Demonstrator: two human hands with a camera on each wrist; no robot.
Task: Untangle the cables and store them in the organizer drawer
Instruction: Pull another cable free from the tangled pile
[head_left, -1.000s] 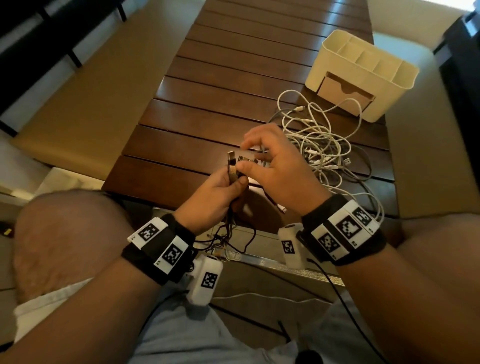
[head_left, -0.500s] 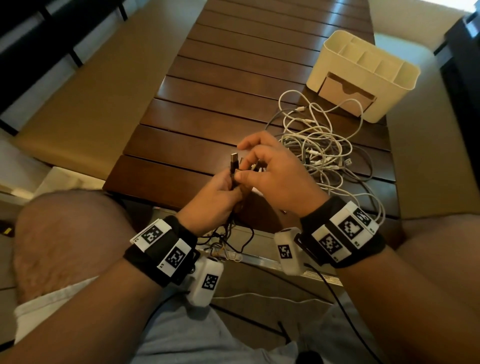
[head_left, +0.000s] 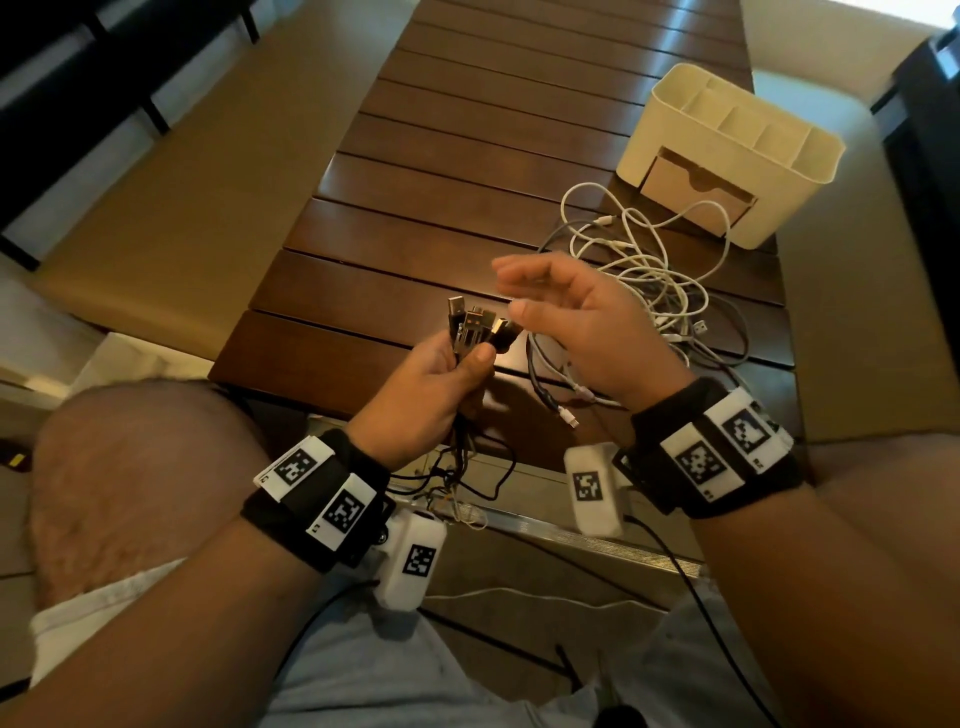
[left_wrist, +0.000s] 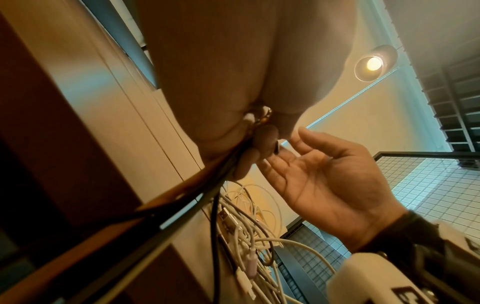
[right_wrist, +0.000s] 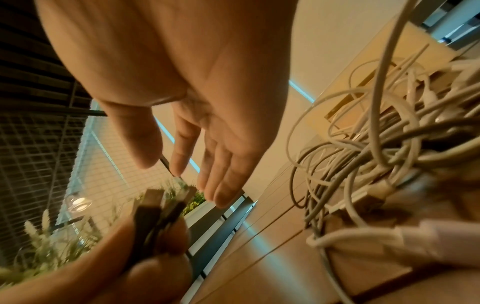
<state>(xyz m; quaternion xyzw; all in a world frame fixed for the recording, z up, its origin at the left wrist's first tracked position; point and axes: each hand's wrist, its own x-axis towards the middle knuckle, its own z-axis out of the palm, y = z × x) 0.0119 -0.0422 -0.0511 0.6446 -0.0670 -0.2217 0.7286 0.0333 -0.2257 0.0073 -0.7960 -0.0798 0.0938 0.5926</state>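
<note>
Several black cable plugs (head_left: 475, 327) bunched in left hand (head_left: 426, 395) grip; right hand (head_left: 576, 322) released, fingers spread. Keep plugs aligned; fetch next from white cable tangle (head_left: 649, 280) at 2 o'clock.

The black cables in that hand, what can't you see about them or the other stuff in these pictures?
- Black cables: the left hand grips them; the fist hides how they cross, in every view.
- Their lower ends: hidden below the table edge, head view.
- Drawer of the organizer: shut, contents unseen.
- White cable pile: partly behind the right hand; blurred in the right wrist view.
</note>
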